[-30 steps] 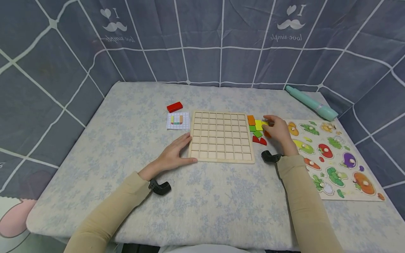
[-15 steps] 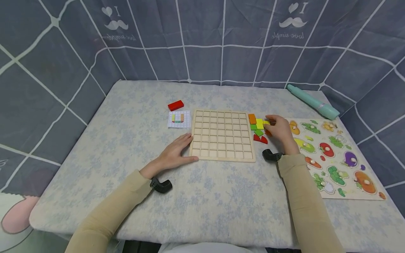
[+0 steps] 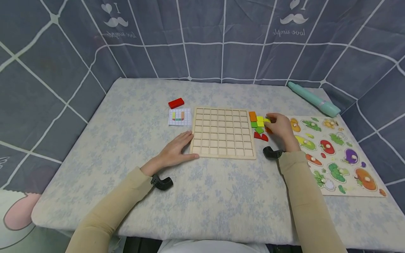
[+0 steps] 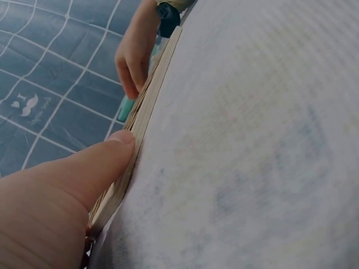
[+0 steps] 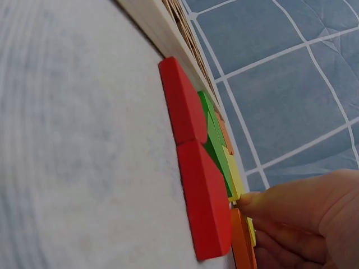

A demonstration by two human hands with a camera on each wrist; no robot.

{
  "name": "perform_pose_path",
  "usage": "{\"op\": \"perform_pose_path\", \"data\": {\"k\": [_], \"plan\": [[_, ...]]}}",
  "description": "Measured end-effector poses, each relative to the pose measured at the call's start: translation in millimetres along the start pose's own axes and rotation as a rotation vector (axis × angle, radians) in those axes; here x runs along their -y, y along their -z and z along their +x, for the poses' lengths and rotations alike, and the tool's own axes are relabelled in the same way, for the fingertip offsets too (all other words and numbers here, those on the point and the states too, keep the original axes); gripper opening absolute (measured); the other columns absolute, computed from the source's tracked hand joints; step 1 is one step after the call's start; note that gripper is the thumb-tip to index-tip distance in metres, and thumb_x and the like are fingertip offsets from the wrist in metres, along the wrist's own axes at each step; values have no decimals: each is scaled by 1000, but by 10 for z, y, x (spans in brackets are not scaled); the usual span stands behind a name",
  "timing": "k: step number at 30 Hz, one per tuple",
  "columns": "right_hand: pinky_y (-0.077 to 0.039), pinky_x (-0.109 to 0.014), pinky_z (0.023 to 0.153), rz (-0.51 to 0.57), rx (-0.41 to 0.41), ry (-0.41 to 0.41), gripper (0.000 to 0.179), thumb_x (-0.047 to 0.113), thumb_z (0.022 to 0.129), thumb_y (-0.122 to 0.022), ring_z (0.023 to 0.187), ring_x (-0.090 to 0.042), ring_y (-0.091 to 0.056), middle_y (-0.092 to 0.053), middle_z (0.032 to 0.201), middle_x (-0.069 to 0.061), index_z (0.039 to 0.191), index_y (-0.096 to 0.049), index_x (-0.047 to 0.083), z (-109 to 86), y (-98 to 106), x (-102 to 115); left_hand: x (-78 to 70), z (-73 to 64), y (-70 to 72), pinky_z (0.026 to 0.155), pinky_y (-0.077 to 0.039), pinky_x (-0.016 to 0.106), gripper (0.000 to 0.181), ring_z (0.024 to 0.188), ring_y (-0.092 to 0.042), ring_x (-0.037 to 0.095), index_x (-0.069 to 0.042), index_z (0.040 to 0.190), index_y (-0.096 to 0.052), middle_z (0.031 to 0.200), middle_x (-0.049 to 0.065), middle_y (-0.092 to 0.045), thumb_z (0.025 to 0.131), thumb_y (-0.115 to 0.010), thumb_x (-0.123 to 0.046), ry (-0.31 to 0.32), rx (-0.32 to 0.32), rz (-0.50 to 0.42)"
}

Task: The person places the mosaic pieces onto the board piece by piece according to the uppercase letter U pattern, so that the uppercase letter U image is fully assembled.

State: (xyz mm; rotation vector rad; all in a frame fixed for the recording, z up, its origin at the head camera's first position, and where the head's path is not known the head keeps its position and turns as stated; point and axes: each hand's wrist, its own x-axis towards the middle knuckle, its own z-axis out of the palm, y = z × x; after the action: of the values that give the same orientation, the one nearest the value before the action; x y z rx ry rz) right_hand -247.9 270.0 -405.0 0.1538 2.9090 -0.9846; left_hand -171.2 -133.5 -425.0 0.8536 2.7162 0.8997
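Observation:
The left hand (image 3: 173, 151) lies at the left edge of a wooden grid board (image 3: 223, 133), fingers along its side and thumb at the lower left corner. In the left wrist view the thumb (image 4: 104, 165) presses the board's edge. The right hand (image 3: 281, 129) is right of the board among small coloured blocks. Its thumb and fingers pinch a yellow block (image 3: 267, 119), partly hidden by them. Beside it are other yellow blocks (image 3: 260, 123), green blocks (image 3: 259, 130), an orange block (image 3: 252, 116) and two red blocks (image 5: 205, 199). Another orange block (image 5: 242, 238) sits below the thumb.
A small card (image 3: 179, 117) with a coloured U pattern lies left of the board, below a red block (image 3: 176, 103). A vegetable puzzle board (image 3: 338, 161) covers the right side of the table. A teal cylinder (image 3: 314, 99) lies at the back right.
The head view has tilted slightly, so everything sits a little higher. The right hand stays at the yellow blocks, which have shifted slightly. The left hand stays on the board.

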Motion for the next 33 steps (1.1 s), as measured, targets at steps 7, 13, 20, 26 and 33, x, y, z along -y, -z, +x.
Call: {"op": "perform_pose_path", "data": {"k": [7,13,20,26,33], "plan": [[-40,-50,100,-17,15,12,46,14,93,-58,114,-39,-45,-48,129,-26,134,-48,-4,8,23,16,-3,13,14,115,-14,41,86,142,-12,26,0,148,-24,154,15,-17,87,-62,-48,7,6,3],[-42,-49,95,-33,-4,43,38,15,94,-57,105,-37,-47,-52,122,-25,128,-54,-4,7,20,-6,-7,14,20,115,-14,42,85,142,-11,27,1,147,-23,154,15,-16,88,-61,-46,3,9,4],[-43,-49,91,-48,-9,60,36,15,94,-57,98,-36,-47,-53,117,-24,125,-56,-3,-8,11,-21,-6,6,20,115,-14,41,85,142,-11,26,0,148,-23,154,15,-16,88,-61,-48,6,13,7],[-43,-50,93,-64,0,29,36,17,94,-57,101,-36,-47,-53,118,-24,125,-55,-2,-30,33,18,-17,-9,21,115,-14,41,86,142,-12,27,0,147,-24,154,15,-17,87,-61,-49,12,13,6],[-43,-51,94,-75,-4,-23,39,21,93,-58,106,-37,-47,-52,122,-23,126,-55,-1,-60,77,112,-14,-24,18,115,-15,42,86,142,-12,27,1,147,-24,154,15,-17,87,-60,-49,15,16,4]]}}
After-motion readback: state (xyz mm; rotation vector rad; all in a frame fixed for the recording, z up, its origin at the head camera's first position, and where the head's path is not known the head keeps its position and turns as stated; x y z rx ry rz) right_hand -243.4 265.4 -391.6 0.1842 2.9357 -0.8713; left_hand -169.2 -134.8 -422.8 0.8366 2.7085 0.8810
